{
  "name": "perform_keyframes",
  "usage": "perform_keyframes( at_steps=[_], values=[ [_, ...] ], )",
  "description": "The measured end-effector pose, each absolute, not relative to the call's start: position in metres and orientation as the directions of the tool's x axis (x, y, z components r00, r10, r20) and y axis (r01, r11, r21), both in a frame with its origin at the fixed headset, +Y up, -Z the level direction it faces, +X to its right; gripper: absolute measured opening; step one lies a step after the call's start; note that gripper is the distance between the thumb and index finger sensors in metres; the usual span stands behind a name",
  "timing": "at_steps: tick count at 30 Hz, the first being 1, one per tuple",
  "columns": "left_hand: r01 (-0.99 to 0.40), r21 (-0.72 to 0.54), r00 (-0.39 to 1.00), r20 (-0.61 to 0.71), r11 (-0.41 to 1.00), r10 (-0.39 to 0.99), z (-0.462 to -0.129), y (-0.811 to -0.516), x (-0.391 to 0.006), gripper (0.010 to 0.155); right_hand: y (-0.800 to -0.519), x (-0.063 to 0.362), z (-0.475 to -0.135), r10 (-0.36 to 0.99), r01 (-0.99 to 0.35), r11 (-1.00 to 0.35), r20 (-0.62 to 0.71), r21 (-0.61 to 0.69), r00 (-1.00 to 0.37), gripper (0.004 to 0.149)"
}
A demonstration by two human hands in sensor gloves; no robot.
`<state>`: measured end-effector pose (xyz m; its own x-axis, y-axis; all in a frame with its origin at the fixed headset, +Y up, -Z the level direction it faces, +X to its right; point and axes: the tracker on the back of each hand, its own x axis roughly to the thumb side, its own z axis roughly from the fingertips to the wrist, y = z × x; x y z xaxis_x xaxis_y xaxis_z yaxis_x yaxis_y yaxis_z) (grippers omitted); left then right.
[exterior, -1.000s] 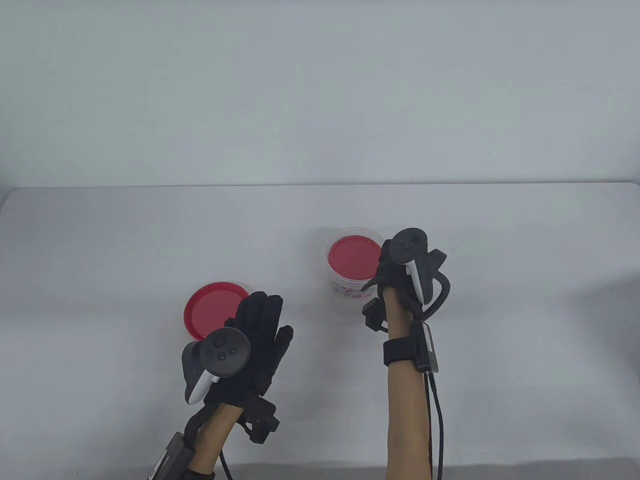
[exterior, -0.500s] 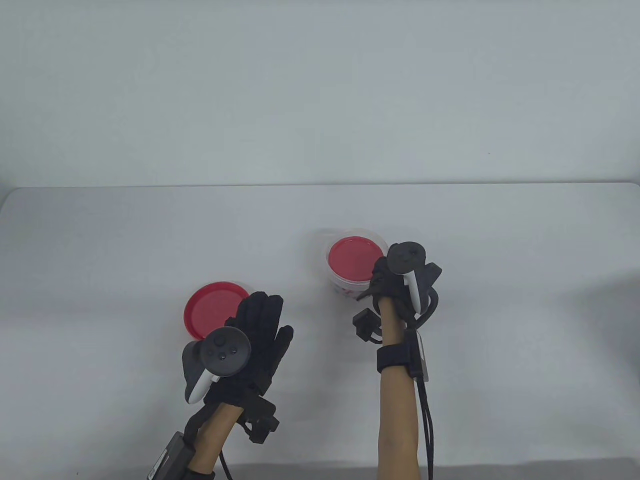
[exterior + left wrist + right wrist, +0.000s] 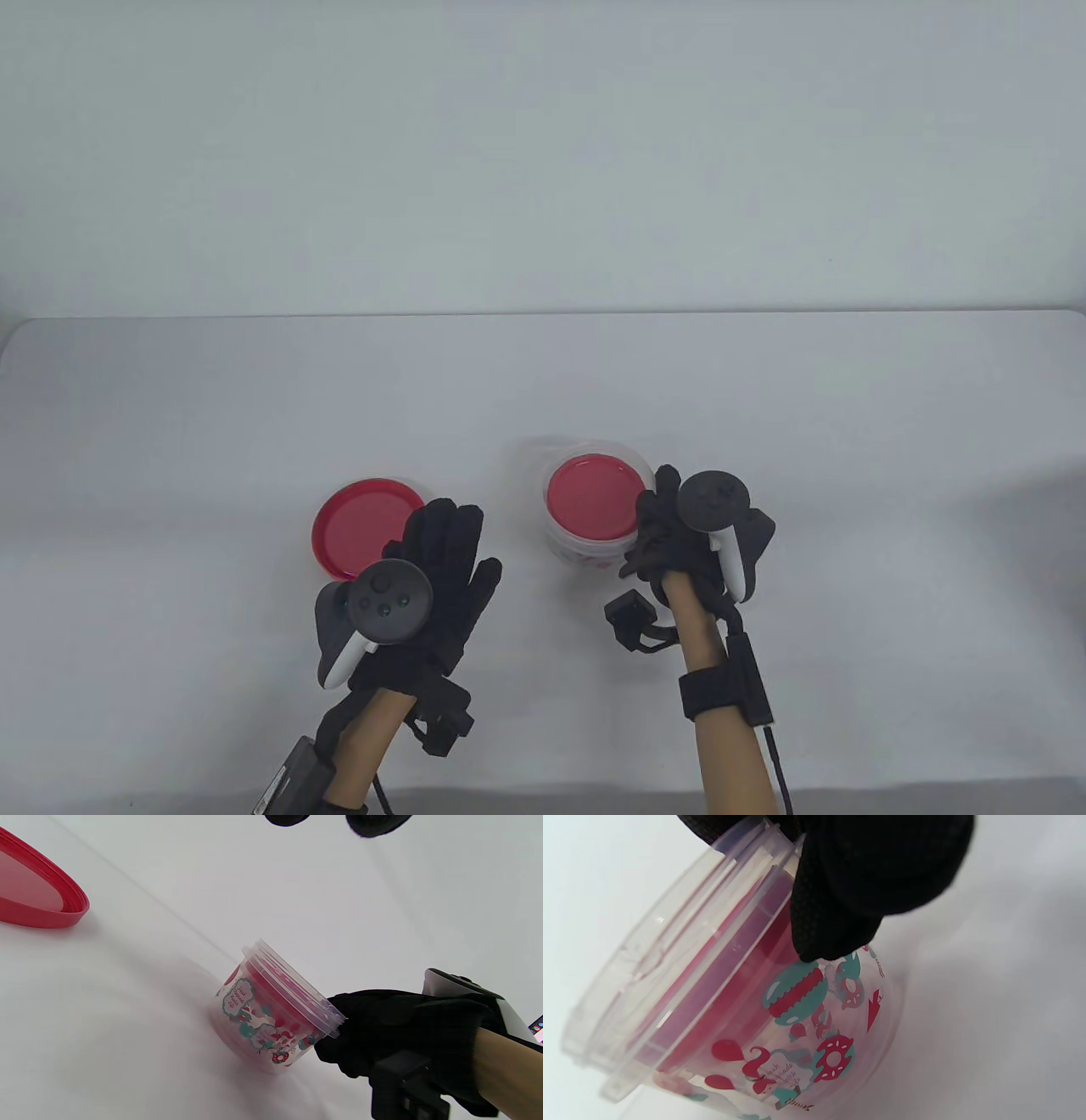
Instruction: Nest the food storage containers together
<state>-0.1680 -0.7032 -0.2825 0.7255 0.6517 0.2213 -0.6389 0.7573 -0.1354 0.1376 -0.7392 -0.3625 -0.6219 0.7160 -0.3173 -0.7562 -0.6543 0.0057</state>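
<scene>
Two clear plastic tubs seem to sit one inside the other already, because I see a doubled rim on the printed container (image 3: 591, 518), and a red lid rests down inside it. The right hand (image 3: 670, 535) holds this container at the rim on the side nearest to the person: in the right wrist view a gloved finger (image 3: 840, 916) lies over the rim and down the printed wall. Whether the base touches the white table (image 3: 764, 390) or hangs just above it, I cannot tell.

To the left of the container, a second red lid (image 3: 365, 526) lies flat on the table, well apart from it. The left hand (image 3: 424, 594) is just beside this lid, on the lid's near side, with the fingers spread wide and flat, holding nothing.

In my judgement the step now is to bring the nested container toward the person and the loose lid. To do it well, the hold on the rim should be firm but not squeezing, since thin clear plastic will bend and the inner tub could jam or pop up. I would keep the container level so the lid inside does not tip, and set it down gently beside the loose lid, not on its edge. The left hand is well placed to steady the wall
</scene>
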Motion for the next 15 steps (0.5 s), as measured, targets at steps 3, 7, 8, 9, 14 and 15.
perform_keyframes(
  at_steps=[3, 7, 8, 9, 14, 15],
  values=[
    [-0.640, -0.144, 0.725, 0.213, 0.755, 0.655, -0.283, -0.704, -0.169, 0.070, -0.740, 0.136, -0.348, 0.717, -0.754, -0.657, -0.296, 0.015, -0.631, 0.057],
    [-0.648, -0.141, 0.719, 0.213, 0.749, 0.662, -0.282, -0.703, -0.170, 0.070, -0.741, 0.136, -0.333, 0.728, -0.763, -0.645, -0.270, 0.043, -0.630, 0.057],
    [-0.648, -0.140, 0.719, 0.214, 0.749, 0.661, -0.282, -0.703, -0.171, 0.070, -0.741, 0.135, -0.329, 0.733, -0.767, -0.640, -0.259, 0.048, -0.629, 0.057],
    [-0.647, -0.139, 0.720, 0.215, 0.750, 0.660, -0.282, -0.703, -0.171, 0.070, -0.742, 0.135, -0.325, 0.737, -0.768, -0.638, -0.244, 0.057, -0.630, 0.057],
    [-0.637, -0.144, 0.727, 0.212, 0.757, 0.653, -0.282, -0.705, -0.170, 0.070, -0.744, 0.132, -0.309, 0.746, -0.765, -0.637, -0.177, 0.094, -0.642, 0.057],
    [-0.636, -0.145, 0.728, 0.209, 0.757, 0.652, -0.283, -0.705, -0.170, 0.070, -0.745, 0.132, -0.305, 0.752, -0.769, -0.631, -0.165, 0.104, -0.639, 0.057]
  ],
)
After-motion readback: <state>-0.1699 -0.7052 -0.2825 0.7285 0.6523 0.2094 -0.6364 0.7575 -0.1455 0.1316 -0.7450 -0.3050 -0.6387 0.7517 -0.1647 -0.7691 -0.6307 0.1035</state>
